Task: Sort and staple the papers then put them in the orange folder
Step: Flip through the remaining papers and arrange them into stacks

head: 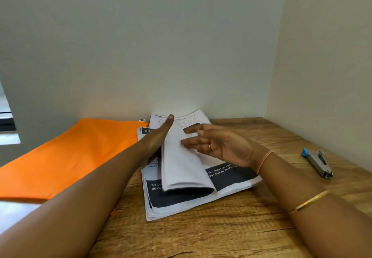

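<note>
A stack of printed papers (233,179) with dark bands lies on the wooden table, its far end against the wall. A sheaf of its upper pages (181,167) is lifted and curled over toward the left. My left hand (159,137) holds that sheaf from the left, thumb laid along its top edge; its fingers are hidden behind the pages. My right hand (221,147) hovers over the stack, fingers loosely spread, fingertips touching the lifted pages. The orange folder (70,157) lies flat to the left of the stack. A grey stapler (317,164) with a blue end rests at the right.
The wooden table (221,229) sits in a corner, with white walls behind and to the right. A small white object (142,120) peeks out by the folder's far corner. A window edge shows at far left.
</note>
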A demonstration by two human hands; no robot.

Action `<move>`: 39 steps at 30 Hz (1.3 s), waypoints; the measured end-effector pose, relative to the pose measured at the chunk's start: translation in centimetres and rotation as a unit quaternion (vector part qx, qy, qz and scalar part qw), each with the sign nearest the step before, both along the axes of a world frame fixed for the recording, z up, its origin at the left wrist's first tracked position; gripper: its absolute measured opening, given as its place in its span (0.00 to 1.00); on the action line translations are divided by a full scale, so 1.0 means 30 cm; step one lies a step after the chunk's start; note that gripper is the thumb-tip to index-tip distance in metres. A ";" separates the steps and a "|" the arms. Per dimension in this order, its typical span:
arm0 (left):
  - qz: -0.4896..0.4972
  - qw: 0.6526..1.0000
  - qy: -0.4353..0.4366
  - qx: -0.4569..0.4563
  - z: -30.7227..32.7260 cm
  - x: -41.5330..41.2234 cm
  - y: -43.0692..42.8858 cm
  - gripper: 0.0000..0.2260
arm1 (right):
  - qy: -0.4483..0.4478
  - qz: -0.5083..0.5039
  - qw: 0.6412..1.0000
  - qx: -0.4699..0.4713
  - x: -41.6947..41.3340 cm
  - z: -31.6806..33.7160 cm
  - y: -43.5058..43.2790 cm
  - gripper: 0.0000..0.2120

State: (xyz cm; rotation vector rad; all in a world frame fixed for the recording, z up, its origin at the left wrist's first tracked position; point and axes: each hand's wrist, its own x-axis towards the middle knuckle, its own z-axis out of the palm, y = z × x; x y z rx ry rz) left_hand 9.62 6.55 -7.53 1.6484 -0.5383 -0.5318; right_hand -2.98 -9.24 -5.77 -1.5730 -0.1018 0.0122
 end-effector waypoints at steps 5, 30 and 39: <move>0.050 0.992 -0.065 0.096 -0.009 0.010 -0.002 0.29 | -0.021 -0.063 0.997 -0.040 0.003 0.009 0.023 0.12; 0.032 0.994 -0.070 0.081 0.001 -0.013 0.011 0.24 | -0.026 -0.357 0.893 -0.272 0.015 0.007 -0.101 0.08; 0.023 0.987 -0.108 0.113 -0.007 0.003 0.003 0.14 | -0.021 -0.306 0.896 -0.322 -0.001 0.027 -0.075 0.09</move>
